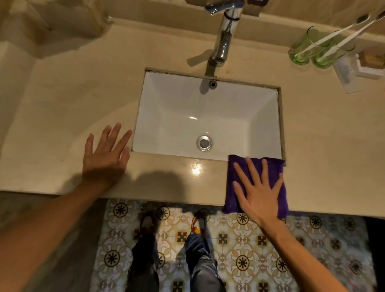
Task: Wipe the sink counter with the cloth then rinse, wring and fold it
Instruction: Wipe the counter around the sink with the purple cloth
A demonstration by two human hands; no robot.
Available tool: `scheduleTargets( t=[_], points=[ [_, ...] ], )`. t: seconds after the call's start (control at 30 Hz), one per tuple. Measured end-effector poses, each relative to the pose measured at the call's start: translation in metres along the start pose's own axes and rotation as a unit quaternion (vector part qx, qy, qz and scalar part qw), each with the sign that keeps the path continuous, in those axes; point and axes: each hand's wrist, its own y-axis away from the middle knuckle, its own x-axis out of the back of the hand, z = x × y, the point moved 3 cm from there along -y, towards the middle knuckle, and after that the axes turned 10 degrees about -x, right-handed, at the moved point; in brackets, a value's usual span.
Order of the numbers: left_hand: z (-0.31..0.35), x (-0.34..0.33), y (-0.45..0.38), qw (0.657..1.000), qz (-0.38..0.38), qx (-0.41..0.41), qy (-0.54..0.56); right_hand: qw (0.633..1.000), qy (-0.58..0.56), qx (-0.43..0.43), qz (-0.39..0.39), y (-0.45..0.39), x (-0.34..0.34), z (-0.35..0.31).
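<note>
1. Cloth (233,183), purple, folded: lies on the front strip of the counter (62,104), at the sink's (177,108) near right corner, overhanging the front edge.
2. Right hand (258,193): spread flat, pressing the cloth.
3. Left hand (104,156): spread, palm down on the counter left of the sink.
4. Tap (225,35): behind the sink.
5. Green glasses (302,48) with toothbrushes: far right.

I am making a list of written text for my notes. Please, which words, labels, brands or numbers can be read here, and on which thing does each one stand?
Dark label at the top edge, behind the tap: pale letters, cut off and too blurred to read.
White packet beside the green glasses: no print legible.
Nothing else carries text.
</note>
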Motion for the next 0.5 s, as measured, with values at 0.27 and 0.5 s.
scheduleTargets(
  t=[0.27, 0.5],
  points=[
    [-0.024, 0.009, -0.006, 0.992, -0.058, 0.014, 0.114, 0.995, -0.037, 0.094, -0.005, 0.013, -0.004, -0.206],
    [-0.076, 0.003, 0.005, 0.999, -0.024, -0.016, 0.030, 0.990, -0.072, 0.118, -0.009, 0.014, -0.001, -0.291]
  ],
)
